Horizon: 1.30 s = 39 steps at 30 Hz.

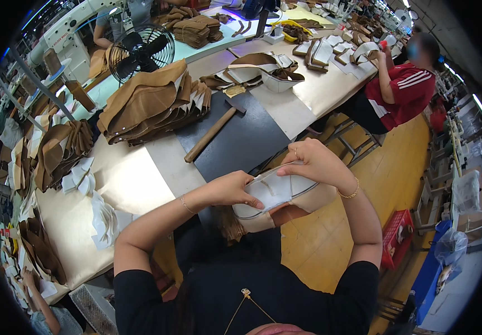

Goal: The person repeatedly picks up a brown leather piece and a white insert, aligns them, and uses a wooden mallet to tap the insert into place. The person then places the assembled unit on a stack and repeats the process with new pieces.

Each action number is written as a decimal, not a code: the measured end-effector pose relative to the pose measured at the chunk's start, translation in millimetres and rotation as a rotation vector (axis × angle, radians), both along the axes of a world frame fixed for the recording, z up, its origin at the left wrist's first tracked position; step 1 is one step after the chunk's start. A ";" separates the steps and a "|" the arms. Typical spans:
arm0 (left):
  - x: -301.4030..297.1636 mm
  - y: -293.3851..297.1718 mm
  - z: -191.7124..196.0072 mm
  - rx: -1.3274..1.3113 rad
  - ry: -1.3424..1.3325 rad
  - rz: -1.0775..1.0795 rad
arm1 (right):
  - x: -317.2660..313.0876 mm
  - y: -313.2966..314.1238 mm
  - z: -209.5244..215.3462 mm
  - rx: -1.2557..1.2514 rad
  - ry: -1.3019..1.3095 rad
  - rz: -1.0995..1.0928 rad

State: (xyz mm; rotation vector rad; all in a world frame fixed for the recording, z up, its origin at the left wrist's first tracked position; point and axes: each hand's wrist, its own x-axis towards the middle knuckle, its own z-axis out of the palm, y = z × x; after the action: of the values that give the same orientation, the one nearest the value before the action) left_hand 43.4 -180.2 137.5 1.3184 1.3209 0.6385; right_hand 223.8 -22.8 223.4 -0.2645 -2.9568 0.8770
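A cream and brown shoe upper (303,202) with a white lining is held above my lap, just off the table edge. My left hand (231,190) pinches its left rim, the thumb laid over the white inside. At the far right rim, my right hand (314,162) grips the edge between thumb and fingers. Ahead of my hands, a hammer (213,134) with a wooden handle lies across a dark mat (252,139). Left of the mat rises a thick stack of brown leather pieces (146,103).
White cut pieces (104,220) and more brown pieces (62,151) lie on the left of the table. A black fan (142,51) stands behind the stack. A co-worker in a red shirt (403,89) sits at the far right. On the floor stands a red crate (397,239).
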 end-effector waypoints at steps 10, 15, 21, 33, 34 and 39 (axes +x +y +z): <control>-61.3 -21.3 62.4 0.811 1.071 0.493 | -34.4 -31.4 33.8 0.515 0.399 -0.021; -62.5 -101.2 -10.2 0.716 1.398 0.352 | -51.4 -60.8 -85.9 0.632 0.328 0.101; -8.7 -166.6 -103.0 0.446 1.277 0.309 | -25.7 -104.9 -175.4 0.442 0.178 0.113; 16.9 -164.6 -147.3 0.318 1.257 0.492 | -26.0 -126.5 -249.2 0.517 0.185 -0.040; 17.8 -163.0 -151.6 0.310 1.265 0.498 | -26.0 -131.2 -255.6 0.518 0.177 -0.062; 22.1 -160.2 -159.7 0.318 1.195 0.544 | -38.1 -147.0 -282.9 0.451 0.125 -0.125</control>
State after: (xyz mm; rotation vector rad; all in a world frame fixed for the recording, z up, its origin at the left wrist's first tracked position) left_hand 65.5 -340.4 -22.2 1.6796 2.6926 0.3949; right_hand 185.7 -169.7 -59.5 -0.3493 -2.8773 0.1913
